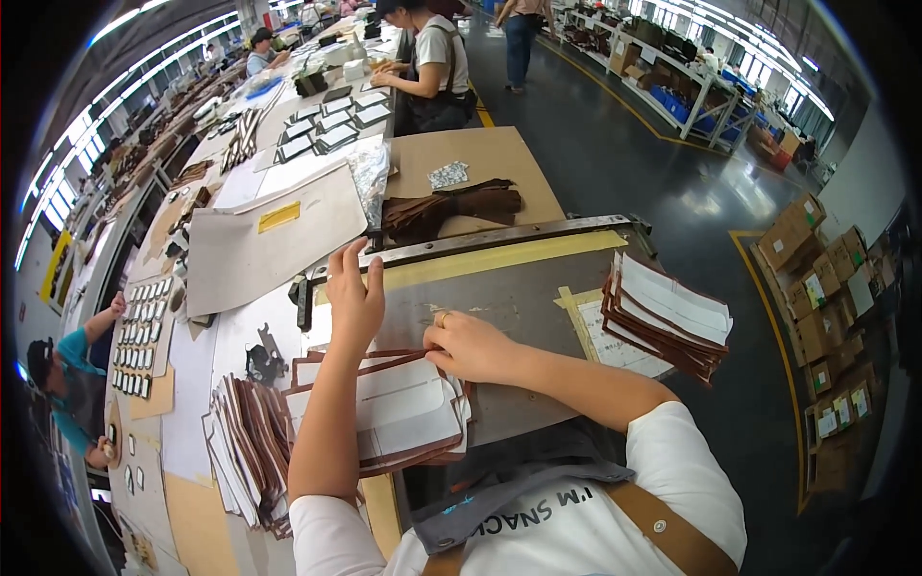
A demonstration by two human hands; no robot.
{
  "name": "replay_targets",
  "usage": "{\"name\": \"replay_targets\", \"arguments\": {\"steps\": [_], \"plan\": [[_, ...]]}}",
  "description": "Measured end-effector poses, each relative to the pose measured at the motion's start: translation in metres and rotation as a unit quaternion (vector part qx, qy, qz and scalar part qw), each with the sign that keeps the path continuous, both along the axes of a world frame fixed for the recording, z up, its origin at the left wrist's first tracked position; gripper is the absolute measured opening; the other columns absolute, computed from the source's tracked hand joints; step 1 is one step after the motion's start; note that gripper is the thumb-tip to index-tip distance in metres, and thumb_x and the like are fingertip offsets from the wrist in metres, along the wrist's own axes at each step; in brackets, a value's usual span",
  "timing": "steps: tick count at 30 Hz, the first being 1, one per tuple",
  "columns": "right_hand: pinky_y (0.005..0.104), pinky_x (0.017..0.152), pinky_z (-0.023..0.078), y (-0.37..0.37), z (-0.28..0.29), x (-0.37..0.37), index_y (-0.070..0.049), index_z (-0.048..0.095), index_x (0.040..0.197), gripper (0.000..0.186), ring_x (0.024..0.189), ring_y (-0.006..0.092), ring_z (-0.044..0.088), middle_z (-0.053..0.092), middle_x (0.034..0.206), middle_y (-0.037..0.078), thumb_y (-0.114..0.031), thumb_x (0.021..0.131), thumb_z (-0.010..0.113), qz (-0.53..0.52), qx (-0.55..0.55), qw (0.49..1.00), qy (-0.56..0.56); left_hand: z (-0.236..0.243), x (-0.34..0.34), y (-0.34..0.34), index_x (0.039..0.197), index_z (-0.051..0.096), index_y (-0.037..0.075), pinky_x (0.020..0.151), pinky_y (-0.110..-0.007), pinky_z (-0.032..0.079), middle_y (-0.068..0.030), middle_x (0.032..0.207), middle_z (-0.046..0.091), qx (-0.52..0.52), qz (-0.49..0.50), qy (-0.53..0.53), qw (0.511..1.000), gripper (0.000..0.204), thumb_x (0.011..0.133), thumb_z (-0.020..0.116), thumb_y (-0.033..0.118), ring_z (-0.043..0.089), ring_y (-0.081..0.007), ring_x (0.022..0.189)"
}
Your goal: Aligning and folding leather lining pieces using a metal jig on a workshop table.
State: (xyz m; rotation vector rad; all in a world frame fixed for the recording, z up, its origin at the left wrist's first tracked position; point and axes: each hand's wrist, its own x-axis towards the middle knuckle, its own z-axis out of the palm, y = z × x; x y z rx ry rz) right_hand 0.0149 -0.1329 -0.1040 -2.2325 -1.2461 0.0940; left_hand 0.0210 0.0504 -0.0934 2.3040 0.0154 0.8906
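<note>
My left hand (353,291) is raised over the grey work board (499,298), near the metal bar, with its fingers apart and nothing in them. My right hand (471,346) has its fingers curled on the top edge of a stack of brown leather pieces with white backing (408,408), which lies close to my body. Part of that stack is hidden behind my left forearm. To its left, more such leather pieces (248,451) lean fanned out. Another pile of white-backed brown pieces (667,312) sits at the board's right edge.
A metal bar (480,242) crosses the board's far edge. Beyond it lie a bundle of dark brown strips (451,209) and a grey sheet (274,240). Co-workers are at the long table (259,182). Cardboard boxes (826,326) are stacked at the right.
</note>
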Motion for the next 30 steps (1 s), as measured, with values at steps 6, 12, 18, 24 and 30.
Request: {"name": "replay_targets", "arguments": {"steps": [6, 12, 18, 24, 30], "plan": [[0.0387, 0.068, 0.046, -0.001, -0.006, -0.004, -0.004, 0.056, 0.082, 0.014, 0.085, 0.0279, 0.054, 0.054, 0.087, 0.014, -0.016, 0.073, 0.055, 0.011, 0.007, 0.997, -0.079, 0.01, 0.001, 0.001, 0.11, 0.046, 0.005, 0.079, -0.04, 0.036, -0.0183, 0.106, 0.047, 0.013, -0.012, -0.01, 1.0, 0.029, 0.085, 0.048, 0.019, 0.048, -0.0347, 0.092], [0.0385, 0.066, 0.045, 0.002, -0.006, -0.01, -0.003, 0.053, 0.077, 0.008, 0.081, 0.0271, 0.055, 0.055, 0.083, 0.012, -0.01, 0.074, 0.053, 0.005, 0.046, 0.976, -0.214, 0.02, -0.004, -0.003, 0.109, 0.047, 0.004, 0.076, -0.038, 0.039, -0.0189, 0.105, 0.048, 0.009, -0.014, -0.022, 1.0, 0.027, 0.085, 0.048, 0.016, 0.05, -0.0344, 0.089], [0.0382, 0.06, 0.043, -0.011, 0.038, -0.037, -0.003, 0.045, 0.084, 0.009, 0.066, 0.0301, 0.054, 0.052, 0.072, 0.013, -0.009, 0.081, 0.051, 0.05, 0.188, 0.981, 0.012, 0.042, -0.017, 0.0, 0.113, 0.046, 0.004, 0.076, -0.033, 0.042, -0.013, 0.108, 0.047, -0.069, -0.036, 0.001, 0.997, 0.029, 0.088, 0.044, 0.019, 0.05, -0.0243, 0.092], [0.0332, 0.058, 0.042, -0.035, 0.058, 0.018, -0.004, 0.045, 0.087, 0.007, 0.064, 0.0297, 0.053, 0.054, 0.073, 0.014, -0.009, 0.083, 0.048, -0.047, 0.227, 0.972, 0.028, 0.034, -0.014, 0.009, 0.113, 0.046, 0.005, 0.071, -0.03, 0.043, -0.0112, 0.108, 0.047, -0.068, -0.037, 0.016, 0.997, 0.028, 0.089, 0.044, 0.019, 0.05, -0.0211, 0.09], [0.0361, 0.058, 0.042, -0.063, 0.006, 0.098, -0.001, 0.049, 0.08, 0.006, 0.066, 0.0318, 0.054, 0.055, 0.07, 0.016, -0.007, 0.079, 0.052, -0.195, 0.221, 0.955, -0.038, 0.01, -0.012, -0.003, 0.104, 0.054, 0.009, 0.088, -0.04, 0.033, -0.0122, 0.108, 0.051, 0.094, -0.082, 0.174, 0.977, 0.024, 0.084, 0.049, 0.021, 0.047, -0.0298, 0.102]]}}
